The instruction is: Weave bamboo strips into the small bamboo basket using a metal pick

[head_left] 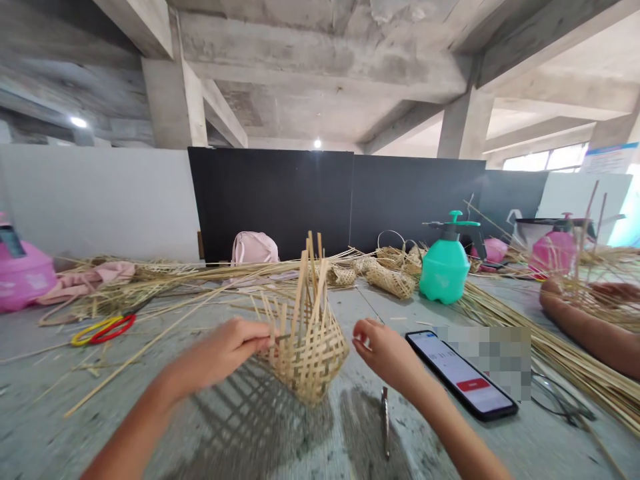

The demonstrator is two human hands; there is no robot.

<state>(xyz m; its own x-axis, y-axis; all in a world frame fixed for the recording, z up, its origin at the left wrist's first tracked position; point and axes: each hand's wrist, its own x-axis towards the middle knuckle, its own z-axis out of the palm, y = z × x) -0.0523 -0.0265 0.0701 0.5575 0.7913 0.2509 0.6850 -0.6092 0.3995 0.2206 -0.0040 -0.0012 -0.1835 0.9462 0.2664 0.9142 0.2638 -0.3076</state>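
Observation:
A small half-woven bamboo basket (310,353) hangs tilted just above the grey table, its loose strips sticking upward. My left hand (227,350) pinches a strip at the basket's left rim, fingers closed on it. My right hand (383,353) hovers just right of the basket, fingers curled together in a pinch; what they hold, if anything, is too small to make out. It is a short gap away from the basket's wall.
A phone (463,381) lies right of my right hand, glasses (560,400) beyond it. A metal tool (385,420) lies below. Red-yellow scissors (103,329) at left. A green spray bottle (445,263), finished baskets (393,280), bamboo strips (560,353) and another person's arm (585,327) at right.

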